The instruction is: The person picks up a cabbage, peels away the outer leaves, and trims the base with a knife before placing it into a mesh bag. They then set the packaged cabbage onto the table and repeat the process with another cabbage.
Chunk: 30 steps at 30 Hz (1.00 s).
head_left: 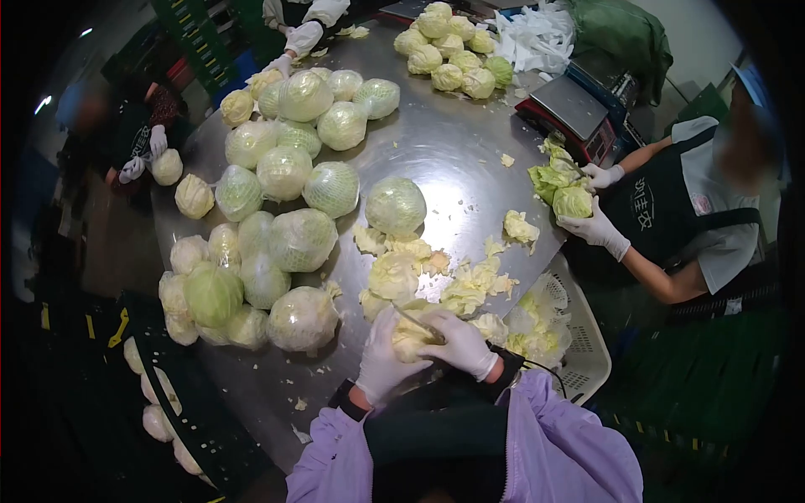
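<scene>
Close to my body, at the near edge of the table, my left hand (385, 359) in a white glove is wrapped round the side of a pale, peeled cabbage (408, 339). My gloved right hand (461, 344) grips a small knife (422, 324), its thin blade lying across the top of that cabbage. The knife's handle is hidden in my fingers. Just beyond my hands lie loose cabbage leaves (475, 287) and a pale cabbage piece (393, 277). A film-wrapped cabbage (396, 205) sits farther up the table.
Many wrapped cabbages (303, 241) crowd the left of the metal table (453, 151). A white basket (595, 356) of leaves stands at right. Across from it a co-worker (662, 197) trims a cabbage beside a scale (570, 107). Bare cabbages (447, 77) are piled at the back.
</scene>
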{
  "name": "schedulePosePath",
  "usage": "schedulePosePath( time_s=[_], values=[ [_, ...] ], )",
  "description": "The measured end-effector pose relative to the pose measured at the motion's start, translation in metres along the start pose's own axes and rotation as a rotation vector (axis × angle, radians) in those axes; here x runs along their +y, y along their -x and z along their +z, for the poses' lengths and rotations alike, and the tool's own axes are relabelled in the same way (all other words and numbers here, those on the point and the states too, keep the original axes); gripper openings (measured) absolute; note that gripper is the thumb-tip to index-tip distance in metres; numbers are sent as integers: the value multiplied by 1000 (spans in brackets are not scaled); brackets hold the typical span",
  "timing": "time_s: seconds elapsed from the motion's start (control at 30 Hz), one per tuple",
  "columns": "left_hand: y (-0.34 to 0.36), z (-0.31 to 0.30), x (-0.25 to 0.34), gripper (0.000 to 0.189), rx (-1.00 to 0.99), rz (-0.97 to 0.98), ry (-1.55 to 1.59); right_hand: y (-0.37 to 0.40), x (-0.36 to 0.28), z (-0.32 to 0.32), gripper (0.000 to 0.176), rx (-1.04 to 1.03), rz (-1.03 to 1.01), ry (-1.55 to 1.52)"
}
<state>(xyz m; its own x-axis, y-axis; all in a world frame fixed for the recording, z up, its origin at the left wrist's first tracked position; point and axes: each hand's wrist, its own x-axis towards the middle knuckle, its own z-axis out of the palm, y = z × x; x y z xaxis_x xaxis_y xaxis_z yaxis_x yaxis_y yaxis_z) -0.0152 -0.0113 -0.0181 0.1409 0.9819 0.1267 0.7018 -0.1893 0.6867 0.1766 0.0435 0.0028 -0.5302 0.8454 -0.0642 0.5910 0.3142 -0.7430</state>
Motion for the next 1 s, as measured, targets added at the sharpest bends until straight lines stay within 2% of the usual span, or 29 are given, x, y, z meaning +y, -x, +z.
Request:
schedulePosePath(
  time_s=[0.07, 0.13, 0.17, 0.23, 0.27, 0.33, 0.37, 0.4, 0.47, 0.5, 0.53, 0.6, 0.67, 0.7, 0.77, 0.8, 0.87, 1.0],
  values=[
    [5, 6, -16, 94, 84, -58, 283, -2, 5, 6, 52, 65, -18, -15],
    [3, 4, -20, 92, 88, -46, 281, -6, 11, 9, 32, 110, -67, 40],
    [3, 3, -23, 89, 87, -33, 283, -7, 14, 13, 32, 112, -68, 36],
    [1, 0, -21, 87, 80, 6, 214, -6, 22, 22, 27, 128, -127, 304],
    [-2, 0, -19, 86, 79, 46, 150, -8, 29, 20, 27, 134, -121, 304],
    [-4, -8, -19, 84, 45, 52, 161, -21, 45, 1, 25, 264, 96, 98],
    [-4, -11, -20, 83, 14, 52, 168, -27, 61, -5, 31, 221, 139, -124],
    [-5, -11, -21, 83, 13, 52, 164, -26, 53, -9, 31, 222, 138, -127],
    [-5, -10, -24, 82, 4, -63, 220, -14, 33, -15, 40, 43, 95, -151],
    [-7, -10, -24, 82, 0, -64, 220, -8, 22, -6, 51, 88, -10, -122],
    [-12, -9, -25, 84, -23, -64, 240, -4, 16, 5, 51, 55, 38, 45],
    [-15, -6, -22, 85, -39, -64, 261, -2, 11, 14, 48, 62, 73, 120],
    [-14, -2, -13, 86, 13, -189, 484, -3, 14, 10, 45, 24, 75, 133],
    [-15, -2, -8, 86, 7, -185, 478, -3, 15, 8, 42, -9, 85, 142],
    [-20, -1, -1, 87, -26, -142, 267, 0, 24, 4, 38, 1, 104, 75],
    [-21, -1, -1, 87, -35, -132, 270, 2, 29, 2, 35, -1, 119, 18],
    [-24, 0, 0, 88, -83, -91, 92, 7, 33, 1, 28, 20, 127, 43],
    [-31, -4, 1, 88, -119, -111, 132, 11, 39, 12, 26, 141, 36, 160]
  ],
)
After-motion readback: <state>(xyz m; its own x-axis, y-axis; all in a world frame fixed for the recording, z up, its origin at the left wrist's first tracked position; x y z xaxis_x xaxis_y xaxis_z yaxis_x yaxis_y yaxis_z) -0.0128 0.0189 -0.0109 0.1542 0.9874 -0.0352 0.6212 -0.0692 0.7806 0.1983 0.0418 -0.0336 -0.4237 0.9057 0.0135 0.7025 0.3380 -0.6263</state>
